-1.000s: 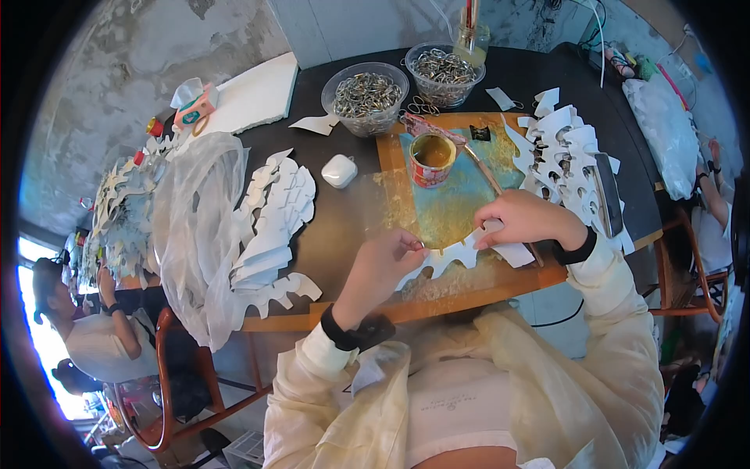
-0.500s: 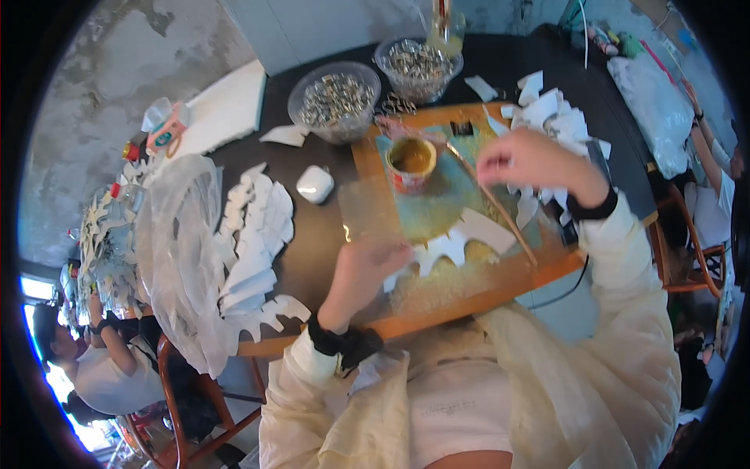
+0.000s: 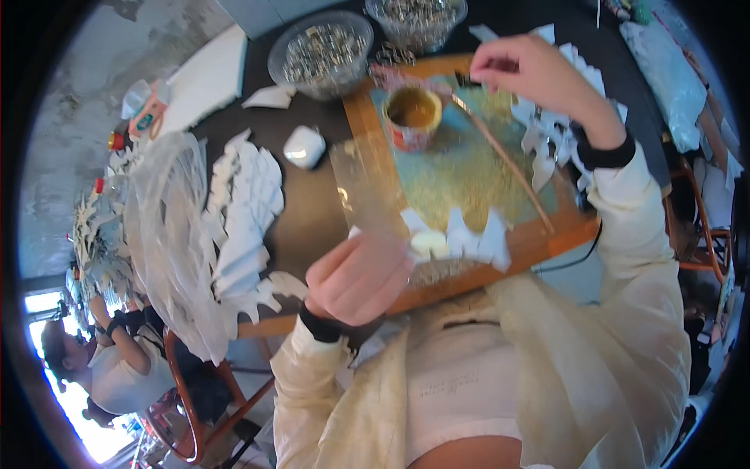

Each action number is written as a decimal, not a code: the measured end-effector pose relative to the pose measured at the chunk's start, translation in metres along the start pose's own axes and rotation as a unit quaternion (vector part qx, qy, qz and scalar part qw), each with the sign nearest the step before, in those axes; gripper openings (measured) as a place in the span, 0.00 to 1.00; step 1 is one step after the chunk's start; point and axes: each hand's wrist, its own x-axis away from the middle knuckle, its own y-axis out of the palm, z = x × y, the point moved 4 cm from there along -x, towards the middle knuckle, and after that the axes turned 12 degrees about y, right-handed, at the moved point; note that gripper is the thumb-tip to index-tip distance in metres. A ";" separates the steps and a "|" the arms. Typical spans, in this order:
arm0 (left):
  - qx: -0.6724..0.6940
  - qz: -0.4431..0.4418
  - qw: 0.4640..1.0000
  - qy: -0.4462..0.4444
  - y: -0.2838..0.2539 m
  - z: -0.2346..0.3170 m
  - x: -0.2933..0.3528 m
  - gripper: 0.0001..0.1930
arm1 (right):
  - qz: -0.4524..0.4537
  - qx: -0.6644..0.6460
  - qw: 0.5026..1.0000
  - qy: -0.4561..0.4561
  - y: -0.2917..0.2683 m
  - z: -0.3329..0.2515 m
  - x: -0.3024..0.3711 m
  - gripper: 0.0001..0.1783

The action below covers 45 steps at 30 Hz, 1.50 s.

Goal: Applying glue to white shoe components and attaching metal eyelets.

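My left hand [image 3: 359,277] is closed at the near edge of the work board, gripping the left end of a white scalloped cut-out piece [image 3: 491,241], slightly blurred. The piece stretches rightward from my fingers, with its pointed teeth facing away from me. Over the far right of the board, my right hand [image 3: 535,74] is raised with its fingers curled together in a pinch. Anything between those fingertips is too small to make out. Between the hands stands a small tub [image 3: 411,117] of yellow-brown paste. A thin stick [image 3: 504,148] lies slanted to its right.
Two clear bowls, a left one [image 3: 322,55] and a right one [image 3: 418,19], hold small metal parts. White cut-outs [image 3: 248,203] are stacked left beside a plastic bag [image 3: 168,227]. A white rounded case [image 3: 304,147] sits nearby. Another person [image 3: 121,359] sits at far left.
My right hand has moved up and away over the board. My left hand has closed on the scalloped piece, which now sits differently turned. The whole view has shifted a little.
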 end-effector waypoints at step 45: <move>0.452 0.082 0.710 -0.534 0.050 -0.028 0.033 0.10 | -0.049 0.012 0.984 -0.169 0.064 -0.090 -0.150 0.08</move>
